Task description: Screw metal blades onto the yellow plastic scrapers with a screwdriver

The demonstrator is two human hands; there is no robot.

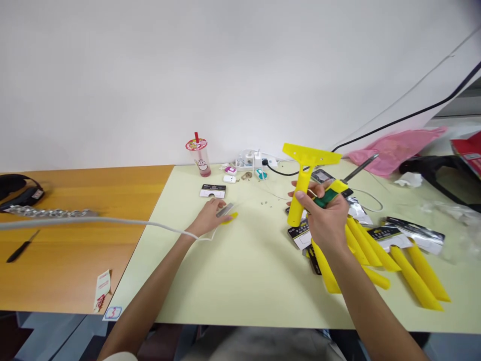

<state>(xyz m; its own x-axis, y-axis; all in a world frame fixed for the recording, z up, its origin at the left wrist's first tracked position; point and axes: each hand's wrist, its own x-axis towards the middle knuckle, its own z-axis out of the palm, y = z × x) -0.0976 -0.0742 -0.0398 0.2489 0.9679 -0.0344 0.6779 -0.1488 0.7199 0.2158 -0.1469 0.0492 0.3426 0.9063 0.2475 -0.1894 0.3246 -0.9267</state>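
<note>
My right hand is up over the right part of the pale table, closed on two things at once. The yellow scraper stands nearly upright in it, wide head at the top, my thumb pressed along its handle. In the same grasp I have the screwdriver with the green and yellow handle, its metal shaft slanting up and to the right. My left hand is low over the table, well apart from the right, thumb and fingers curled about a grey metal piece, with a small yellow piece just beside my thumb; I cannot tell whether I am pinching them or only touching them. Just beyond that hand lies a black and white card, and behind it a drink cup with a red straw stands near the wall. Under and beside my right hand, yellow tubular handles lie among black and silver packets. A white cable passes in front of my left wrist, and farther left a black-handled tool lies on the orange-brown table.
</note>
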